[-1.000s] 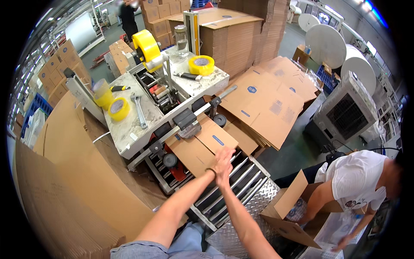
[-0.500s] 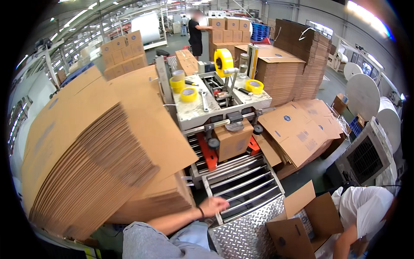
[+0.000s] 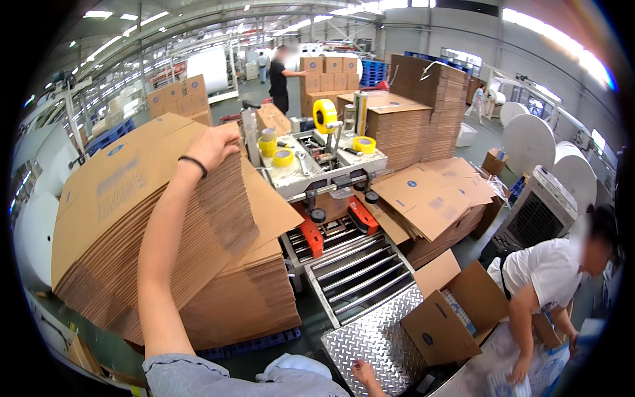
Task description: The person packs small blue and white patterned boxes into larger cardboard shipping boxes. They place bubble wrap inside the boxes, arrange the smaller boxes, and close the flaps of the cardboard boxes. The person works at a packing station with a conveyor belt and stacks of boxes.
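Observation:
My left hand (image 3: 213, 151), a dark band at its wrist, reaches up to the tall stack of flattened cardboard boxes (image 3: 126, 192) on my left. Its fingers are curled over the stack's upper right edge, closed on a flattened box there. My right hand (image 3: 363, 373) shows low in the picture, above the diamond-pattern metal plate (image 3: 350, 347). Its fingers are loosely bent and apart, with nothing seen in them. Beyond the plate runs a roller conveyor (image 3: 360, 281) into a tape-sealing machine (image 3: 284, 182), where a box (image 3: 331, 206) sits partly hidden between red side guides.
An open box (image 3: 440, 331) with packages inside stands at the plate's right. Beside it a co-worker in white (image 3: 546, 271) bends over blue-and-white packages (image 3: 509, 384). More flattened boxes (image 3: 430, 192) lie right of the machine. Yellow tape rolls (image 3: 283, 157) rest on it.
My left hand has gone from beside the rollers up to the stack on the left. My right hand has come into view. The box has moved deeper into the machine. The co-worker has shifted.

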`<state>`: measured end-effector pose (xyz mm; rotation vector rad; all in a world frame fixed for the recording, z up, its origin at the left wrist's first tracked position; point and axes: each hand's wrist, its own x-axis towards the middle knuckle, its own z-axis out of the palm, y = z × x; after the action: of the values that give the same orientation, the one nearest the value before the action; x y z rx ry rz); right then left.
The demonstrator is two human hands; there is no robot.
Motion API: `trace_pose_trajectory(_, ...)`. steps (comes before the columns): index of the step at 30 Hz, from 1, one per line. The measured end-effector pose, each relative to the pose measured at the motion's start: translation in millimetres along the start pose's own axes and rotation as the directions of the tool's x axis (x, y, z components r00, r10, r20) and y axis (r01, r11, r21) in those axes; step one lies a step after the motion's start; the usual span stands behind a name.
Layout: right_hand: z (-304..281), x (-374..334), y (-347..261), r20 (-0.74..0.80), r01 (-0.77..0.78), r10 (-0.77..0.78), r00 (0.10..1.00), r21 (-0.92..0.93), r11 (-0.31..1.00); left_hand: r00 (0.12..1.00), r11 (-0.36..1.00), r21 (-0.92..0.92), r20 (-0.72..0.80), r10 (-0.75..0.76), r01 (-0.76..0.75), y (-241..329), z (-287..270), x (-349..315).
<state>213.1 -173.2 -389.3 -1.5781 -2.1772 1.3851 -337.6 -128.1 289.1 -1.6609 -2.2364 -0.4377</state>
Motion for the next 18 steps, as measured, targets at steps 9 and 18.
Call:
trace_pose_trajectory(9, -8, -85, 42, 0.074, -0.068, 0.082, 0.994, -0.181, 0.981, 0.877, 0.838, 0.452, -0.476, -0.063, 0.306, 13, -4, -57)
trace_pose_trajectory(18, -235, -76, -227, -0.689, 0.473, -0.21, 0.693, 0.216, 0.854, 0.481, 0.659, 0.618, -0.461, 0.746, -0.429, 208, -102, -44)
